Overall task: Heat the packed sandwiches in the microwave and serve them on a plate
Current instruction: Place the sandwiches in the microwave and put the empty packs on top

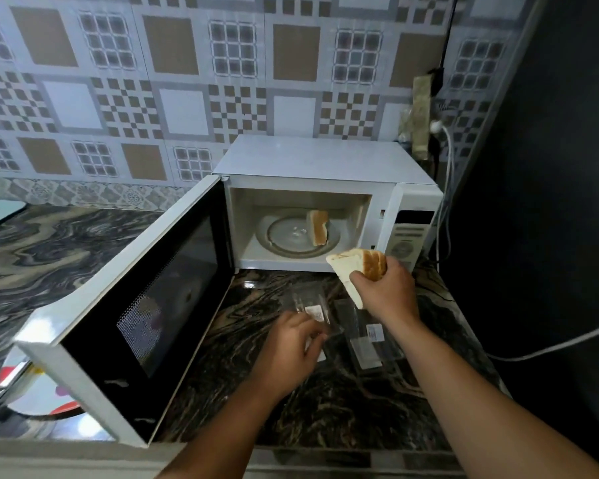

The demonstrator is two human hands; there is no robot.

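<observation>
Tabletop (325, 402): polished dark stone look, swirling veins, glossy, catching glare. Microwave (319, 160): smooth white casing, slight sheen; door (135, 299) with black glossy window and fine perforated mesh. Turntable (291, 236) inside: clear glass, shiny. Sandwich on turntable (319, 229) and sandwich in right hand (357, 267): soft matt bread, pale faces, browned crust edge. Wrappers (360, 337) on tabletop: thin clear plastic film, crinkled, glossy, with white paper labels. Wall tiles (187, 98): smooth, patterned, mild gloss. Cable (550, 347): smooth white plastic.
</observation>
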